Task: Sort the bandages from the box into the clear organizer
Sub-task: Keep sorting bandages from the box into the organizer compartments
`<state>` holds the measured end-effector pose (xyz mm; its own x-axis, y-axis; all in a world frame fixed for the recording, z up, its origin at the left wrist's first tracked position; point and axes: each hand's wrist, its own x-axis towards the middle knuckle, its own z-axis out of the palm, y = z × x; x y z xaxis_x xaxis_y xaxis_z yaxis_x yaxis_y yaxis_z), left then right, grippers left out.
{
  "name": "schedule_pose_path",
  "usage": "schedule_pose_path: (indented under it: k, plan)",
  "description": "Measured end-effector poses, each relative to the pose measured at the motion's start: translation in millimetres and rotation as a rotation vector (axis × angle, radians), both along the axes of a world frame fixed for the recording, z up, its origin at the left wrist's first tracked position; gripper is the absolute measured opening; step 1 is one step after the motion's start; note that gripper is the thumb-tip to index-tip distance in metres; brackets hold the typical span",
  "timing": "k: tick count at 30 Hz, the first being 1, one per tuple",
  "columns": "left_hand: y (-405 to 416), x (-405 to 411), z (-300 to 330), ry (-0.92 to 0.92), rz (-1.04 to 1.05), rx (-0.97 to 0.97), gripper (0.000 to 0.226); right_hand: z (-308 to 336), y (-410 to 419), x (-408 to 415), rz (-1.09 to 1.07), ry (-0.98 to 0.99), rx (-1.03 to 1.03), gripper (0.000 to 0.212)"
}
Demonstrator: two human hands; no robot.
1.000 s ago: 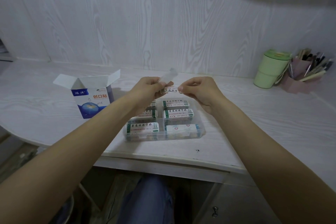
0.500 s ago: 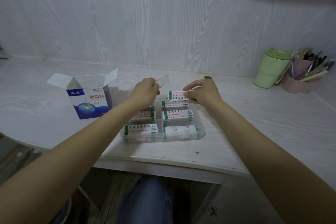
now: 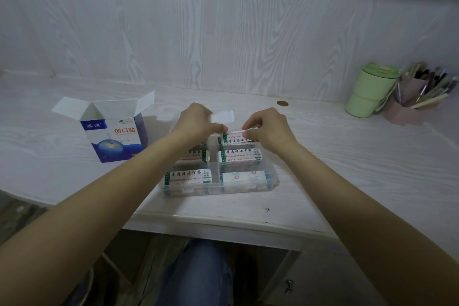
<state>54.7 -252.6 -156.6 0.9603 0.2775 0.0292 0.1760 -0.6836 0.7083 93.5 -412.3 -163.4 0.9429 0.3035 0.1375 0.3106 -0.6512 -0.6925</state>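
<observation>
A clear organizer [image 3: 272, 182] with several compartments sits at the desk's front edge, stacks of wrapped bandages [image 3: 240, 156] inside. My right hand [image 3: 269, 129] pinches a bandage [image 3: 234, 137] over the back right compartment. A white paper strip [image 3: 222, 116] sticks up from my left hand [image 3: 198, 123], pinched between its fingers above the back left compartment. The blue and white bandage box [image 3: 113, 131] stands open to the left of the organizer.
A green lidded cup [image 3: 370, 90] and a pink holder of pens [image 3: 417, 99] stand at the back right. A small brown disc [image 3: 282, 103] lies behind my right hand. My knees in jeans [image 3: 198, 273] are under the desk edge.
Both hands have come down from above the organizer to its back row. The bandage in my right hand now lies low over the back right compartment; the left hand still has the white strip.
</observation>
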Motion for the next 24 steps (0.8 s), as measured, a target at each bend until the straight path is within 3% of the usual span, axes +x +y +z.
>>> schedule_pose_path:
  k: [6, 11, 18, 24]
  plan:
    - [1, 3, -1, 0.000, -0.055, -0.005, 0.023, -3, 3, 0, 0.015, -0.006, -0.070, 0.013]
    - [0, 3, -2, 0.041, -0.112, 0.015, 0.022, -10, 4, 0, 0.007, -0.030, -0.104, 0.009]
    - [-3, 4, 0, 0.115, -0.147, 0.122, 0.051, -10, 5, 0, 0.002, -0.102, -0.163, 0.012]
    - [-3, 8, -4, 0.126, -0.142, 0.172, 0.049, -6, 5, 1, 0.021, -0.115, -0.252, 0.010]
